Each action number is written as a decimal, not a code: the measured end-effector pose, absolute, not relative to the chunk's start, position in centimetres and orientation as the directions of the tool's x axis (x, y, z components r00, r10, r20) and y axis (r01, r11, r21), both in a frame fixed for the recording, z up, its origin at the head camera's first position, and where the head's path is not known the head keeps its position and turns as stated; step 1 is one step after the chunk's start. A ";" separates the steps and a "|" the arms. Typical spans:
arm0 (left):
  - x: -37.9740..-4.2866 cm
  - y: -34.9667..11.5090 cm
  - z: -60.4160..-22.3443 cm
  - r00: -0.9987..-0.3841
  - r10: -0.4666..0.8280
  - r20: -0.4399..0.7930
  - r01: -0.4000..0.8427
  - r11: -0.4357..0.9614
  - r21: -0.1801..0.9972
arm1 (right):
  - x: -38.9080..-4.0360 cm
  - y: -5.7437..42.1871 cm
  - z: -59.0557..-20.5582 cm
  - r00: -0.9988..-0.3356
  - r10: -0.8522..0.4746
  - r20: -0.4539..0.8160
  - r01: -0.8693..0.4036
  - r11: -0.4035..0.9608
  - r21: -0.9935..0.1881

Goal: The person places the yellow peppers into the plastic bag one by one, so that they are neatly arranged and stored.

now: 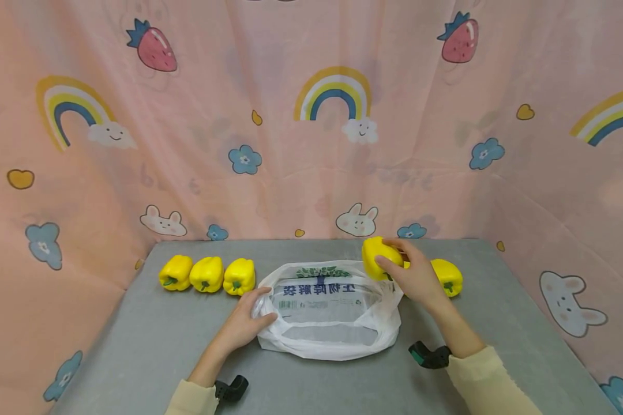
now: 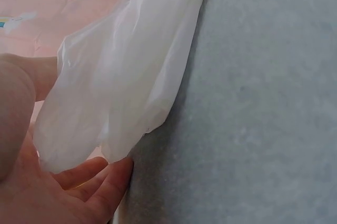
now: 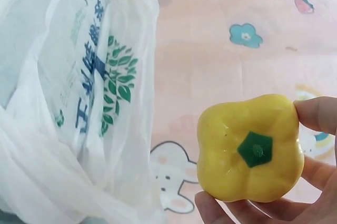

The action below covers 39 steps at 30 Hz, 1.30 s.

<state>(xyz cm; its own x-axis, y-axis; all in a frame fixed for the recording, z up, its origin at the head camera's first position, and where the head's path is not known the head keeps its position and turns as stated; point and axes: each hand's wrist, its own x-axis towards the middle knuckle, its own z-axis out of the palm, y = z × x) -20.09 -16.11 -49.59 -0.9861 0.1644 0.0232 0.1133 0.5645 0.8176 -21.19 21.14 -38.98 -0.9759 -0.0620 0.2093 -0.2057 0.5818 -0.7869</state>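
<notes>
A white plastic bag (image 1: 330,349) with blue characters and a green tree print lies on the table, its mouth spread toward me. My left hand (image 1: 243,320) holds the bag's left edge, the plastic between thumb and fingers; in the left wrist view the bag (image 2: 121,71) hides part of the thumb. Above the bag's far right corner, my right hand (image 1: 414,271) grips a yellow bell pepper (image 1: 378,257) between thumb and fingers. In the right wrist view this bell pepper (image 3: 221,145) shows its green stem end, apart from the bag (image 3: 126,145).
Three yellow bell peppers (image 1: 206,274) stand in a row at the table's back left. Another bell pepper (image 1: 449,278) sits behind my right hand, with a sliver of yellow beside it. The grey table (image 1: 156,340) ends at a pink patterned curtain (image 1: 280,196).
</notes>
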 end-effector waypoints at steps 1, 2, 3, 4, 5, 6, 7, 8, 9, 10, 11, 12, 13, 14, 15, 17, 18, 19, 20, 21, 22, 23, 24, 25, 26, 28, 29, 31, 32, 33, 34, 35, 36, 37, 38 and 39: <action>-20.1 -16.1 -49.6 -0.986 0.165 0.023 0.113 0.565 0.817 | -21.2 20.9 -39.1 -0.975 -0.064 0.211 -0.208 0.580 -0.788; -20.1 -16.1 -49.6 -0.986 0.165 0.023 0.113 0.564 0.818 | -21.3 20.5 -39.2 -0.975 -0.067 0.213 -0.212 0.579 -0.787; -20.1 -16.1 -49.6 -0.986 0.165 0.021 0.112 0.563 0.819 | -21.3 20.2 -39.2 -0.974 -0.071 0.215 -0.216 0.573 -0.791; -20.1 -16.1 -49.7 -0.986 0.168 0.025 0.117 0.563 0.818 | -21.3 19.9 -39.3 -0.973 -0.077 0.216 -0.221 0.569 -0.792; -20.1 -16.1 -49.7 -0.985 0.170 0.027 0.119 0.561 0.819 | -21.3 19.6 -39.3 -0.972 -0.085 0.219 -0.228 0.565 -0.793; -20.1 -16.1 -49.7 -0.985 0.172 0.030 0.123 0.560 0.819 | -21.4 19.3 -39.4 -0.971 -0.091 0.220 -0.233 0.560 -0.795; -20.1 -16.1 -49.7 -0.984 0.174 0.032 0.126 0.559 0.820 | -21.4 18.9 -39.4 -0.970 -0.101 0.220 -0.239 0.558 -0.795; -20.1 -16.1 -49.7 -0.984 0.175 0.035 0.128 0.558 0.820 | -21.5 18.6 -39.5 -0.969 -0.111 0.220 -0.244 0.554 -0.796; -20.1 -16.1 -49.7 -0.984 0.177 0.038 0.131 0.557 0.820 | -21.6 18.3 -39.6 -0.969 -0.119 0.218 -0.247 0.549 -0.799; -20.0 -16.2 -49.7 -0.983 0.178 0.042 0.135 0.556 0.820 | -21.6 18.0 -39.7 -0.968 -0.128 0.217 -0.252 0.543 -0.801; -20.0 -16.2 -49.7 -0.983 0.177 0.041 0.134 0.556 0.820 | -21.7 17.6 -39.8 -0.966 -0.135 0.219 -0.257 0.536 -0.804; -20.1 -16.2 -49.7 -0.984 0.176 0.041 0.133 0.556 0.820 | -21.7 17.3 -40.0 -0.966 -0.140 0.218 -0.259 0.529 -0.808; -20.1 -16.2 -49.7 -0.984 0.175 0.044 0.135 0.556 0.820 | -21.8 17.0 -40.2 -0.965 -0.146 0.218 -0.263 0.524 -0.810; -20.1 -16.2 -49.7 -0.984 0.173 0.046 0.136 0.557 0.819 | -21.8 16.6 -40.3 -0.964 -0.150 0.220 -0.266 0.517 -0.814; -20.1 -16.2 -49.7 -0.984 0.172 0.046 0.136 0.559 0.818 | -21.9 16.3 -40.4 -0.963 -0.153 0.221 -0.268 0.515 -0.814; -20.1 -16.2 -49.6 -0.984 0.169 0.049 0.136 0.558 0.819 | -21.9 15.6 -40.7 -0.963 -0.157 0.221 -0.271 0.513 -0.815; -20.1 -16.1 -49.6 -0.985 0.167 0.048 0.135 0.557 0.820 | -21.9 15.3 -40.8 -0.963 -0.159 0.218 -0.269 0.513 -0.815; -20.1 -16.1 -49.6 -0.984 0.171 0.054 0.141 0.557 0.818 | -22.0 15.0 -40.9 -0.963 -0.160 0.215 -0.267 0.515 -0.815; -20.1 -16.1 -49.6 -0.984 0.169 0.049 0.137 0.555 0.820 | -22.0 14.7 -41.1 -0.964 -0.162 0.211 -0.265 0.516 -0.814; -20.1 -16.1 -49.5 -0.985 0.168 0.046 0.133 0.553 0.823 | -22.1 14.5 -41.2 -0.965 -0.161 0.206 -0.261 0.517 -0.815; -20.1 -16.1 -49.5 -0.985 0.168 0.045 0.131 0.550 0.825 | -22.2 14.2 -41.3 -0.966 -0.161 0.204 -0.258 0.515 -0.817; -20.1 -16.1 -49.5 -0.985 0.167 0.042 0.128 0.549 0.826 | -22.2 13.9 -41.4 -0.967 -0.160 0.200 -0.254 0.512 -0.821; -20.1 -16.1 -49.5 -0.985 0.167 0.041 0.127 0.549 0.826 | -22.2 13.6 -41.6 -0.967 -0.159 0.199 -0.254 0.511 -0.821; -20.1 -16.1 -49.5 -0.985 0.166 0.042 0.128 0.549 0.826 | -22.3 13.3 -41.7 -0.967 -0.159 0.199 -0.252 0.511 -0.822; -20.1 -16.0 -49.5 -0.986 0.161 0.037 0.120 0.547 0.828 | -22.4 13.0 -41.8 -0.967 -0.158 0.198 -0.251 0.510 -0.823; -20.1 -16.0 -49.5 -0.986 0.161 0.038 0.121 0.549 0.827 | -22.5 12.4 -42.0 -0.968 -0.159 0.194 -0.248 0.507 -0.825; -20.1 -16.0 -49.5 -0.986 0.160 0.038 0.121 0.549 0.827 | -22.6 12.1 -42.2 -0.969 -0.159 0.191 -0.246 0.506 -0.826; -20.1 -16.0 -49.5 -0.986 0.160 0.038 0.121 0.549 0.827 | -22.8 11.6 -42.4 -0.969 -0.162 0.186 -0.244 0.506 -0.828; -20.2 -16.0 -49.5 -0.986 0.160 0.038 0.121 0.548 0.827 | -22.8 11.3 -42.6 -0.970 -0.162 0.182 -0.240 0.505 -0.829; -20.2 -16.0 -49.5 -0.986 0.160 0.038 0.121 0.548 0.828 | -22.9 11.1 -42.7 -0.970 -0.163 0.179 -0.238 0.502 -0.831; -20.2 -16.0 -49.5 -0.986 0.160 0.039 0.121 0.547 0.828 | -22.9 10.8 -42.8 -0.970 -0.164 0.178 -0.237 0.502 -0.832; -20.2 -16.0 -49.5 -0.986 0.160 0.040 0.122 0.546 0.829 | -22.9 10.5 -42.9 -0.971 -0.166 0.175 -0.236 0.500 -0.833; -20.2 -16.0 -49.6 -0.986 0.163 0.046 0.129 0.548 0.826 | -23.0 10.2 -43.0 -0.970 -0.169 0.173 -0.235 0.498 -0.835; -20.1 -16.1 -49.6 -0.986 0.162 0.045 0.129 0.549 0.826 | -23.0 10.0 -43.2 -0.968 -0.173 0.179 -0.243 0.500 -0.831; -20.1 -16.1 -49.5 -0.986 0.162 0.046 0.129 0.550 0.825 | -23.1 9.7 -43.3 -0.969 -0.175 0.176 -0.242 0.501 -0.831; -20.1 -16.1 -49.6 -0.986 0.163 0.043 0.127 0.550 0.826 | -23.1 9.5 -43.4 -0.969 -0.178 0.172 -0.240 0.503 -0.830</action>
